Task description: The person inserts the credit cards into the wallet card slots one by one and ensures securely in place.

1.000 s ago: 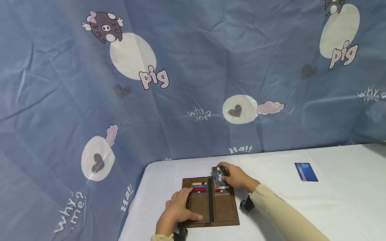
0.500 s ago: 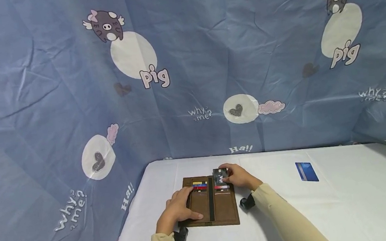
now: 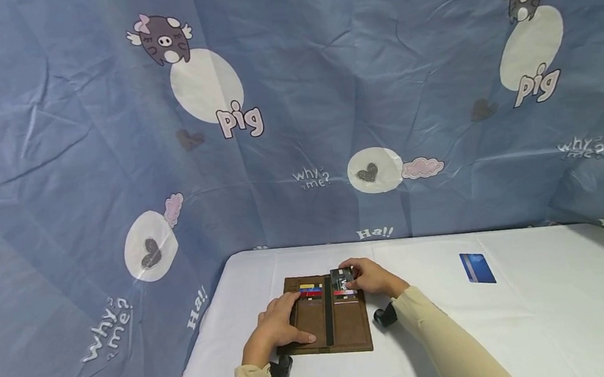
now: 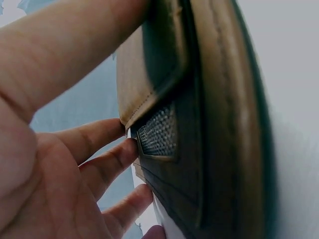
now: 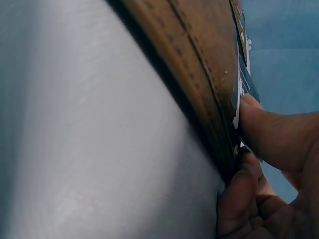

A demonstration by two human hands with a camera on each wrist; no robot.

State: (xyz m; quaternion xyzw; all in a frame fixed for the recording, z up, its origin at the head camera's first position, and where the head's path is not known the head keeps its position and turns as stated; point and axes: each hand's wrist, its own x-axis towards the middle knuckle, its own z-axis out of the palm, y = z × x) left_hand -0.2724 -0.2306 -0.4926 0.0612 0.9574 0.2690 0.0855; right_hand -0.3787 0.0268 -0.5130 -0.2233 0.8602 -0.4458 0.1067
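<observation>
A brown wallet (image 3: 352,327) lies unfolded on the white table, with a dark strap (image 3: 329,314) along its middle. My left hand (image 3: 276,326) rests on its left half, thumb and fingers spread; in the left wrist view the fingertips (image 4: 130,147) touch the wallet's edge. Between thumb and fingers my right hand (image 3: 372,278) pinches a black card (image 3: 338,279) lettered "VIP". The card's lower part sits in the top of the right half's slots. Several colourful cards (image 3: 310,289) show in the left half's slots. Up close, the right thumb (image 5: 264,129) presses on the card.
A blue card (image 3: 477,268) lies apart on the table, to the right. A patterned blue cloth (image 3: 293,214) hangs behind the white table cover (image 3: 425,255). Black wrist cameras (image 3: 385,316) sit under both wrists, close to the table.
The black card has slid a little toward me, lower into the wallet's right slots, with the right hand moving along. My left hand stays in place on the wallet.
</observation>
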